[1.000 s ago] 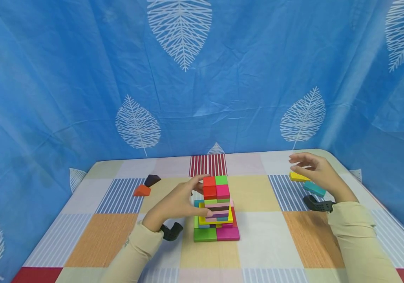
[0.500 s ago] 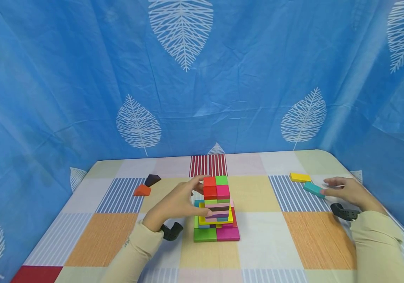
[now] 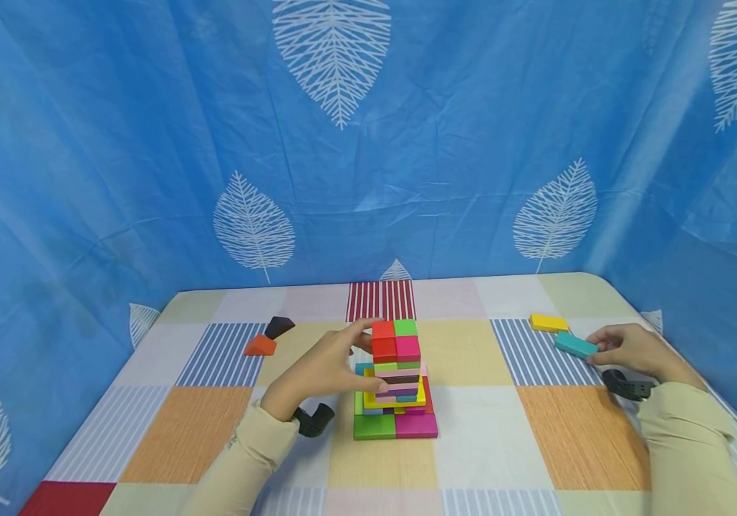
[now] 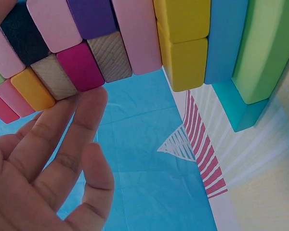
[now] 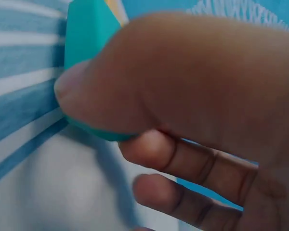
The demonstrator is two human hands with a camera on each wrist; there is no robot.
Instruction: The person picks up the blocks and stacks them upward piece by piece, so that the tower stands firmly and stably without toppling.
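In the head view a tower of coloured wooden blocks (image 3: 397, 380) stands mid-table, its top layer red, pink and green. My left hand (image 3: 326, 364) holds the tower from its left side, thumb across the front and fingers behind. Fingertips (image 4: 92, 96) touch the block ends in the left wrist view. At the right, my right hand (image 3: 632, 350) pinches the near end of a teal block (image 3: 574, 345), which lies on the cloth. In the right wrist view the thumb (image 5: 74, 89) presses the teal block (image 5: 84, 33); the far-side grip is partly hidden.
A yellow block (image 3: 548, 323) lies just behind the teal one. On the left are a black block (image 3: 279, 327) and an orange block (image 3: 260, 345). A patchwork cloth (image 3: 478, 416) covers the table, and a blue curtain (image 3: 432, 158) hangs behind and at both sides.
My right hand has moved from above the yellow and teal blocks rightward and down to the teal block's near end, and now pinches it. The left hand stays on the tower.
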